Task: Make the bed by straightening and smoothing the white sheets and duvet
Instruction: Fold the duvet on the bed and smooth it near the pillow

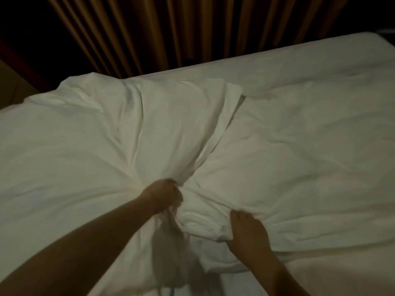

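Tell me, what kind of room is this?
Probably a bedroom, perhaps a hotel room: a wide bed with a rumpled white duvet over a white sheet, and long pleated tan curtains behind it.

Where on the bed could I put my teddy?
The flat sheet on the far right, bordered by the curtains and the duvet, is free. The middle is crowded: left hand and right hand grip bunched folds.

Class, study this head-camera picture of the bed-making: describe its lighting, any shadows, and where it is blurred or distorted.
Head view: dim, warm light, the corners falling to near black; the white duvet looks greyish-cream; the left hand bunching the cloth is soft with motion blur, as is the grey fold below it; the right hand is sharper; the curtain is shadowed between pleats; the wide lens bends the bed's far edge.
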